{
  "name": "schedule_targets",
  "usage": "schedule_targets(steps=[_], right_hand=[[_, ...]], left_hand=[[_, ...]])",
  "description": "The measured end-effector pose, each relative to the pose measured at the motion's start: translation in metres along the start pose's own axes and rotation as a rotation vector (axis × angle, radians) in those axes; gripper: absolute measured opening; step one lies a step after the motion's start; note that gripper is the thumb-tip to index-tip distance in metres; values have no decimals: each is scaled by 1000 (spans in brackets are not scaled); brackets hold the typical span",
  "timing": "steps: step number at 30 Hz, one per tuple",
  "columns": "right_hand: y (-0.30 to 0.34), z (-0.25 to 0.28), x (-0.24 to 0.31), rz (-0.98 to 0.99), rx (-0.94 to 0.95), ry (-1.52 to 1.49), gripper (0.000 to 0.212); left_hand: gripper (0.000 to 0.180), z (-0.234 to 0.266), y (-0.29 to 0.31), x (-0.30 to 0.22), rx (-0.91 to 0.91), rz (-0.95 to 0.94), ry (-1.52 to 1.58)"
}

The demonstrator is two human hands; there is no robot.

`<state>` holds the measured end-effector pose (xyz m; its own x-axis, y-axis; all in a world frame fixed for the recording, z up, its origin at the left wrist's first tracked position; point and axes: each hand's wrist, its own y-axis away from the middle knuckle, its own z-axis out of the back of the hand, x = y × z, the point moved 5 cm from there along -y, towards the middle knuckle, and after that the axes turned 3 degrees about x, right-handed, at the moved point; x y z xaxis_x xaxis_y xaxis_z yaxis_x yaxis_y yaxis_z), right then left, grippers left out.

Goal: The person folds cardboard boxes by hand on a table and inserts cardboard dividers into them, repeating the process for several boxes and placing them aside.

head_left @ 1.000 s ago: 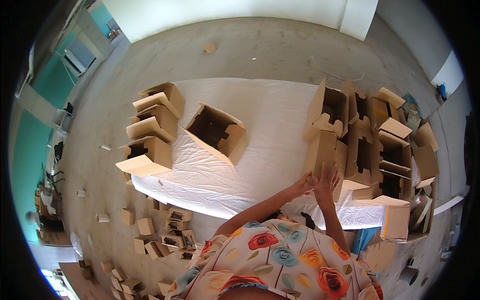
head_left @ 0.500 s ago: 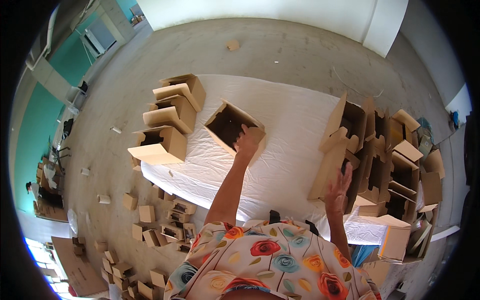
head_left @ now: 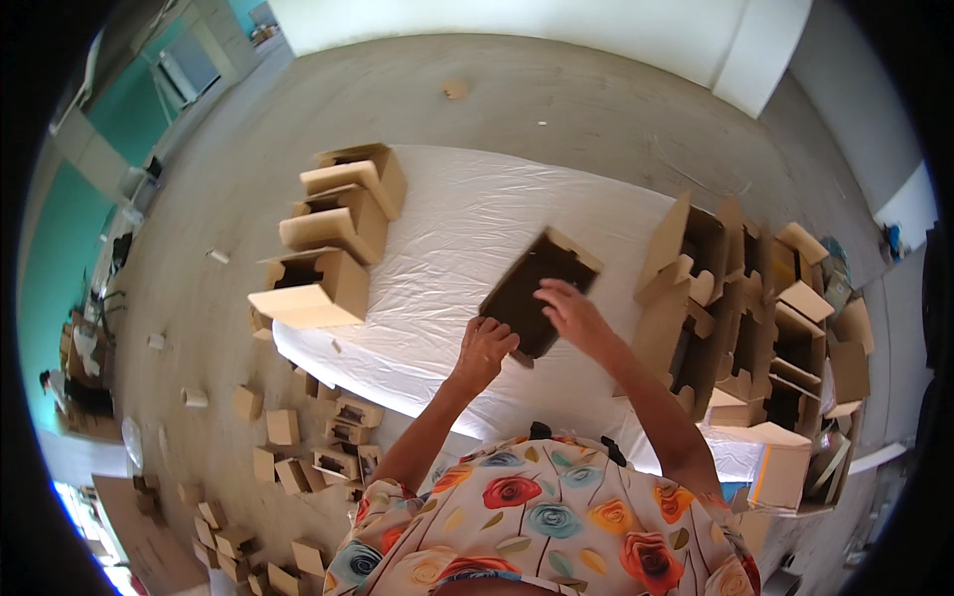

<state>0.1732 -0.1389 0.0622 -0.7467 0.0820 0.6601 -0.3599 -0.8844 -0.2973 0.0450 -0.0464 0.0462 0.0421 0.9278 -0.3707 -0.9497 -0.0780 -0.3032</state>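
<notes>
An open brown cardboard box [head_left: 546, 260] with a dark inside sits tilted over the white-covered table, slightly blurred. My left hand [head_left: 485, 348] has its fingers curled over the box's near left edge. Across the box's right side reaches my right hand [head_left: 576, 316], its fingers stretched out over the opening. Whether the right fingers touch the cardboard, I cannot make out. To the left, three open boxes [head_left: 343, 290] stand in a row along the table's edge. Several more open boxes [head_left: 686, 328] are packed together on the right.
A wrinkled white sheet [head_left: 427, 238] covers the table. Many small cardboard boxes [head_left: 283, 427] lie on the floor at the lower left. A scrap of cardboard [head_left: 454, 89] lies on the floor beyond the table. White walls [head_left: 497, 20] stand at the back.
The box has moved right and nearer and has been turned. My left hand shifted from its right side to its near left edge. My right hand came over from the right-hand boxes.
</notes>
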Motion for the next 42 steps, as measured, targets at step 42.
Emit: schedule_targets(steps=[42], right_hand=[[49, 22, -113, -847, -101, 128, 34]], left_hand=[[8, 112, 76, 303, -277, 645, 146]])
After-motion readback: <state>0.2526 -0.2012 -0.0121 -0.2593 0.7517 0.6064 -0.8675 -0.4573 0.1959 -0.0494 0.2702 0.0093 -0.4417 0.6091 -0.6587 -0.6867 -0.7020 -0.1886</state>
